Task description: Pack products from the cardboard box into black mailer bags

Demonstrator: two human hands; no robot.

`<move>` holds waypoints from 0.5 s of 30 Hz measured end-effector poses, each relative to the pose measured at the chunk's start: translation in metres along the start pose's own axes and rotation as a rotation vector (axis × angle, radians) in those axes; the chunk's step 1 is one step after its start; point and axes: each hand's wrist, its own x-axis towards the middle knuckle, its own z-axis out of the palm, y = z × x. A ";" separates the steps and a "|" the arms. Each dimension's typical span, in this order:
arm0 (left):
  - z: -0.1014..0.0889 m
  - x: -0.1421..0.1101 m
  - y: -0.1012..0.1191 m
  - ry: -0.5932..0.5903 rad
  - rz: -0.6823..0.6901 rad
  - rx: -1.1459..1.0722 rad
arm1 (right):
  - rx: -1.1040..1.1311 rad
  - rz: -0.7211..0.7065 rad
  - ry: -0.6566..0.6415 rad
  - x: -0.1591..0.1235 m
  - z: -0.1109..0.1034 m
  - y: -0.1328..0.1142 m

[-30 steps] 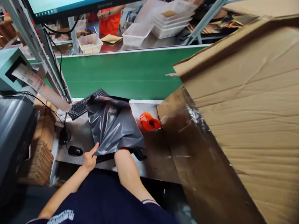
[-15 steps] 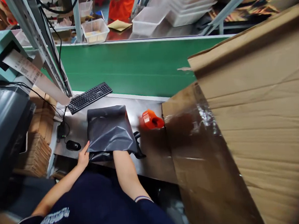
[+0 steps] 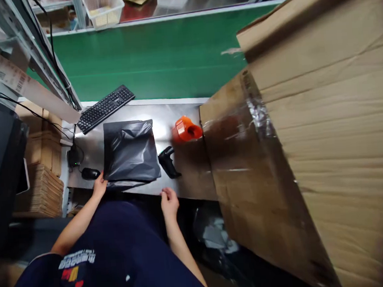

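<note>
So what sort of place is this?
Probably a parcel-packing station in a warehouse: there's a green conveyor belt, a black poly mailer, a handheld barcode scanner and a printed barcode label.

Left hand [image 3: 99, 186] touches a black poly mailer [image 3: 130, 152]; right hand [image 3: 169, 202] near barcode scanner [image 3: 168, 162]

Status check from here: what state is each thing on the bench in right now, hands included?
Left hand: open, fingers at the lower edge of the bag.
Right hand: open, at the table edge, holding nothing.
Black poly mailer: lying flat; seal not visible.
Barcode scanner: lying on the table, untouched.
Orange tape dispenser: resting on the table, untouched.
Keyboard: lying on the table, untouched.
Mouse: lying beside the bag, untouched.
</note>
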 end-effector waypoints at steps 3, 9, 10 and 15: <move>-0.008 0.001 -0.007 -0.048 -0.090 -0.055 | 0.034 -0.045 0.043 0.014 -0.003 0.009; -0.016 -0.007 -0.019 -0.117 -0.255 -0.162 | 0.116 0.024 -0.133 0.061 0.039 -0.002; -0.016 -0.007 -0.019 -0.121 -0.270 -0.177 | 0.125 0.038 -0.159 0.064 0.039 -0.003; -0.014 -0.007 -0.018 -0.162 -0.320 -0.223 | 0.210 0.042 -0.190 0.062 0.015 -0.008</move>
